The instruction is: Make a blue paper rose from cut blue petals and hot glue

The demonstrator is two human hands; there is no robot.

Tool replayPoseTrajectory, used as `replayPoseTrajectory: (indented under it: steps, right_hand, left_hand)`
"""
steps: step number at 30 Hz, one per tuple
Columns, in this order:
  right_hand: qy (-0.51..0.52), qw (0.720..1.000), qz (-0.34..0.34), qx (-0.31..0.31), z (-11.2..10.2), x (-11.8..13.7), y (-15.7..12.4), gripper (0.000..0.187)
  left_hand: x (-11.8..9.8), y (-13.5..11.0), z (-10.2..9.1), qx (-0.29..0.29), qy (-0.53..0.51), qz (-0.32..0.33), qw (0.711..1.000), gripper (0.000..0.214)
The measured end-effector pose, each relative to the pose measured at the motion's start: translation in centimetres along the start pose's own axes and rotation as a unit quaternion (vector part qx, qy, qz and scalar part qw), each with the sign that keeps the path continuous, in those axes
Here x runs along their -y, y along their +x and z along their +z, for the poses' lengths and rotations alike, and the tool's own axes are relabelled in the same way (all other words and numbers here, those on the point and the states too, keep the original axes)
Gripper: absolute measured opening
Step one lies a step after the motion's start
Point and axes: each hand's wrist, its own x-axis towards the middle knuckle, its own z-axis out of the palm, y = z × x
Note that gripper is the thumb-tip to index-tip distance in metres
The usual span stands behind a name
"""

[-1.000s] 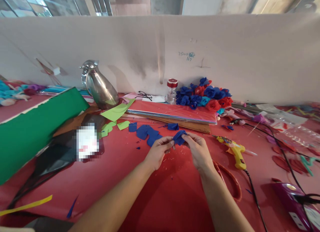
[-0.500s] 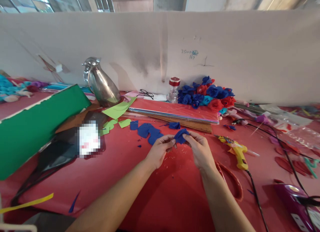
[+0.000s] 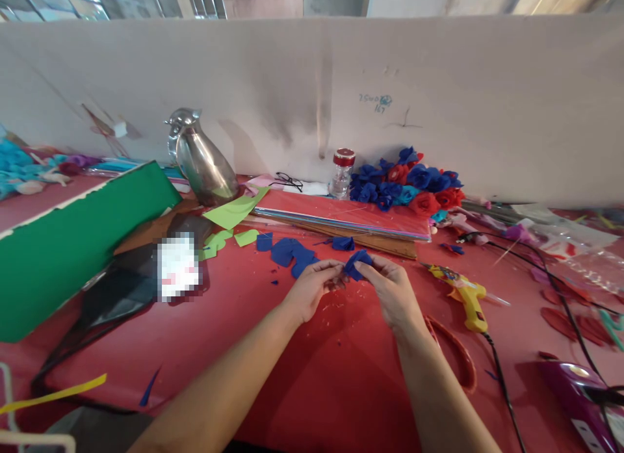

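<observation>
Over the middle of the red table I hold a blue petal piece (image 3: 358, 266), curled and cupped, of thin paper-like material. My right hand (image 3: 397, 294) pinches it between thumb and fingers. At its left edge, my left hand (image 3: 308, 290) has thumb and fingertips pressed together on the rim; the exact contact is partly hidden. Just beyond my left hand lie flat blue cut pieces (image 3: 283, 252), and another folded blue piece (image 3: 343, 244) lies behind the held one.
A yellow hot glue gun (image 3: 470, 303) and red-handled scissors (image 3: 461, 359) lie right. Behind are stacked sheets (image 3: 341, 214), paper flowers (image 3: 424, 180), a lidded jar (image 3: 342, 173) and a metal jug (image 3: 202, 160). A green board (image 3: 82, 245) and black bag (image 3: 121, 287) are left.
The blue piece looks more opened and cupped than before. My left fingers have shifted slightly along its left edge. The whole view has moved a little.
</observation>
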Motion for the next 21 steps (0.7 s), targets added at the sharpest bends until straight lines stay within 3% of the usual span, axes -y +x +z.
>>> replayPoseTrajectory:
  steps: [8, 21]
  right_hand:
    - [0.003, 1.000, 0.007, 0.007, -0.02, -0.07, -0.01, 0.017]
    - [0.004, 1.000, 0.010, -0.007, -0.10, -0.23, 0.01, 0.016]
  left_hand:
    - [-0.26, -0.35, 0.22, 0.004, 0.013, -0.004, 1.000, 0.031]
    - [0.15, -0.20, 0.16, 0.005, 0.034, 0.014, 0.999, 0.023]
